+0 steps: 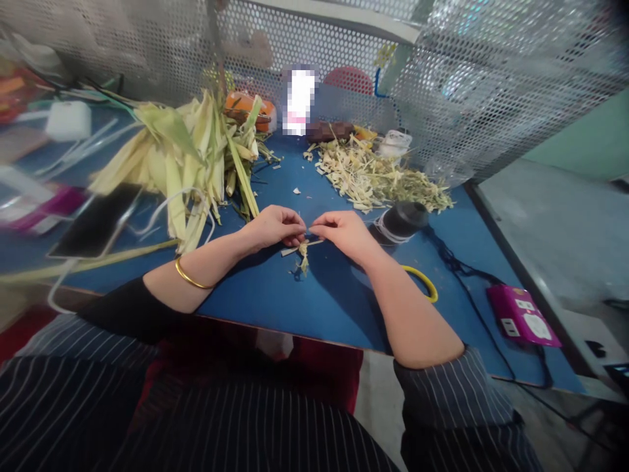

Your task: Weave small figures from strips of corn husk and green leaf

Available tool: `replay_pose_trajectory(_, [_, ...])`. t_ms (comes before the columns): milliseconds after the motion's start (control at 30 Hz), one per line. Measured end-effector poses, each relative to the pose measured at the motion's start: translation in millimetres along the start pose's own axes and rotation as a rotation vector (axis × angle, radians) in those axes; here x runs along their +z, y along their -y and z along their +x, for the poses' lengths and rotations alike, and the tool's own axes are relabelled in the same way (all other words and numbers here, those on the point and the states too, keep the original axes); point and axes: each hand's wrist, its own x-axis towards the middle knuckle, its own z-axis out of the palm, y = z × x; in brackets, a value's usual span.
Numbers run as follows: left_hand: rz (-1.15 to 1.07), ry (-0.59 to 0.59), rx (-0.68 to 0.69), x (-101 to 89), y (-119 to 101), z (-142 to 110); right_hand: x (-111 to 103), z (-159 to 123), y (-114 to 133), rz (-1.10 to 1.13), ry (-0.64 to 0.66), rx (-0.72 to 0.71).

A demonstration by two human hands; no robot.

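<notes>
My left hand is closed in a pinch over the blue table, its fingertips at the top of a small tied bit of corn husk. This piece has a thin strip sticking out to each side and a frayed tail hanging down. Close by on the right, my right hand also pinches, thumb against forefinger; what lies between those fingertips is too fine to make out. Beside my right wrist is a dark cone of thread with a pale strand round it.
Large corn husks lie at the back left, a heap of husk scraps at the back right. A phone with a white cable is left. A yellow ring and a magenta power socket are right. Perforated metal mesh stands behind.
</notes>
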Motion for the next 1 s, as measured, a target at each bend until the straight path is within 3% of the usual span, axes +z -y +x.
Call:
replay_pose_trajectory(100, [-0.010, 0.005, 0.004, -0.8, 2.9, 1.3, 1.9, -0.3, -1.4, 0.001, 0.048, 0.041])
replay_pose_trajectory(467, [-0.012, -0.013, 0.002, 0.6, 3.0, 3.3, 15.7, -0.3, 0.7, 0.021, -0.011, 0.128])
replay_pose_trajectory(800, [-0.004, -0.039, -0.024, 1.5, -2.3, 4.1, 13.7, 2.8, -3.7, 0.042, -0.102, 0.008])
replay_pose_trajectory(1000, [-0.040, -0.048, -0.036, 0.7, -3.2, 3.7, 6.9, -0.9, 1.8, 0.022, -0.004, -0.060])
